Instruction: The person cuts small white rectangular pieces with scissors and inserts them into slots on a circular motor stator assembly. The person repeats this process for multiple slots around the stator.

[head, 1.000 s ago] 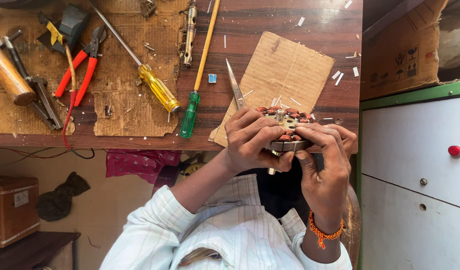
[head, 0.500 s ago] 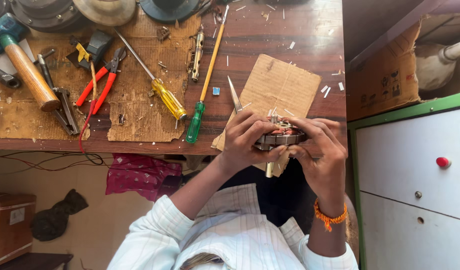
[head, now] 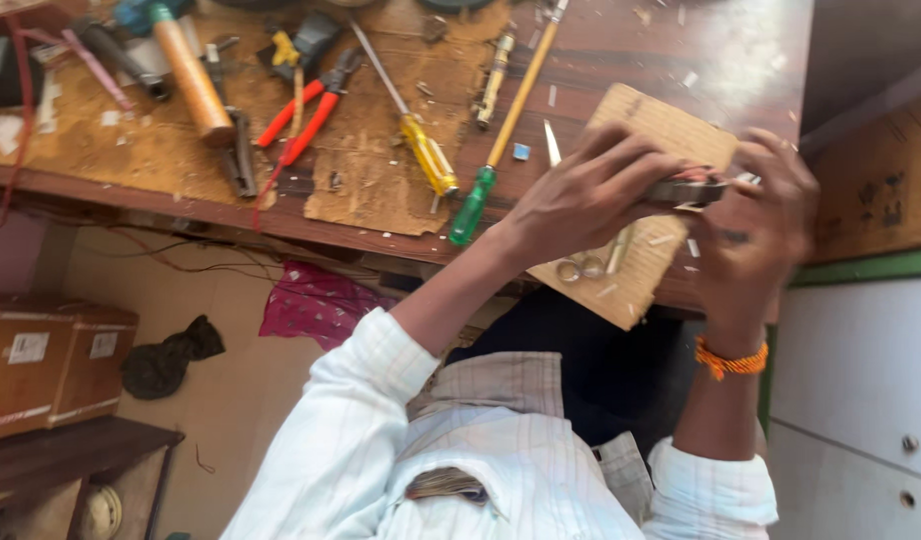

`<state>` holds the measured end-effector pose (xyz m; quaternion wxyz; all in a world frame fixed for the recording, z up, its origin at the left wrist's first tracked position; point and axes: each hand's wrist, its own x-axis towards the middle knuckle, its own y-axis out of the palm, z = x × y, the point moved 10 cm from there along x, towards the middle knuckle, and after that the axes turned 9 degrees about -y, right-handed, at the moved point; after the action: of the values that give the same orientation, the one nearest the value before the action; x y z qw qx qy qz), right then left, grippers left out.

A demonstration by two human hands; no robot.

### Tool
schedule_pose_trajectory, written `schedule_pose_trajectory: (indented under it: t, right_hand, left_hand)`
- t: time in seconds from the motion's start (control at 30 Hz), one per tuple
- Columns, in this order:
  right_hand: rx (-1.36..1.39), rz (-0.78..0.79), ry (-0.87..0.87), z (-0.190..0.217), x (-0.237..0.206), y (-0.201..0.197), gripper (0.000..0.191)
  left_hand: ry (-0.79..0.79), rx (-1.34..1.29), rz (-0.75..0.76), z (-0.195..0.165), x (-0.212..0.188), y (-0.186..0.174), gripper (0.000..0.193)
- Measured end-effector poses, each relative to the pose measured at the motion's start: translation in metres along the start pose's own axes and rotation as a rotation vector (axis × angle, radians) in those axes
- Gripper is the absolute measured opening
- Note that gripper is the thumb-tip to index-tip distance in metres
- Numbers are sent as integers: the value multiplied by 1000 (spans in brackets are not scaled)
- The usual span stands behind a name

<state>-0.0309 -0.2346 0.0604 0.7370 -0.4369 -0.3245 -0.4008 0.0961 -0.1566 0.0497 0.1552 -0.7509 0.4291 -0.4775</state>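
Both hands were clamped on one small thing: the left hand (head: 591, 200) gripped the near side of a dark round metal part (head: 693, 190), fingers curled tight over its top, while the right hand (head: 756, 225) closed on its far side, fingers spread across the rim. The part sat between them, held just above a cardboard sheet (head: 671, 120) that lay at the bench edge. How the part looked inside could not be told, since the fingers and blur hid most of it. By my reading the work was mid-way: the part was in hand, not set down, and small light scraps lay on the cardboard beside it. Just beside the cardboard, toward the left hand, lay a green-handled screwdriver (head: 473, 205), untouched; further from the cardboard was a yellow-handled screwdriver (head: 429, 165), then red-handled pliers (head: 306, 120), then a wooden-handled hammer (head: 193, 80). All rested on the wooden workbench (head: 601, 40), well apart from both hands. An orange wrist thread (head: 731, 358) circled the right wrist.
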Motion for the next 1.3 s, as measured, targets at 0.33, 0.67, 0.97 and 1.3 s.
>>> schedule_pose_trajectory:
  t: [0.33, 0.67, 0.97, 1.3]
  right_hand:
    - [-93, 306, 377, 6, -100, 54, 10]
    - [-397, 423, 173, -4, -119, 68, 21]
    - [-215, 496, 206, -62, -147, 76, 27]
    - [-594, 824, 526, 5, -135, -14, 66]
  left_hand:
    - [22, 381, -257, 22, 39, 23, 55]
    - [-607, 702, -834, 149, -168, -339, 14]
    - [-998, 1032, -427, 205, -278, -448, 52]
    - [-615, 911, -56, 165, -295, -378, 49]
